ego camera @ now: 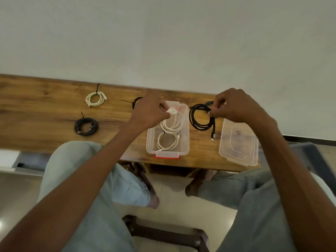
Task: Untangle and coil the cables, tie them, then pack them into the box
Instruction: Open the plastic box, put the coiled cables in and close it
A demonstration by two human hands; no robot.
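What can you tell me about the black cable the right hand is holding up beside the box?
The black cable looks braided and is wound into a loose coil of several loops. The right hand pinches the coil at its upper right side, holding it between the clear box and the lid. One end hangs straight down, ending in a small plug with a metallic tip. No tie is visible on it.

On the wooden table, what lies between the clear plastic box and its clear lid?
In the head view, the black coiled cable hangs there, gripped by the right hand, between box and lid.
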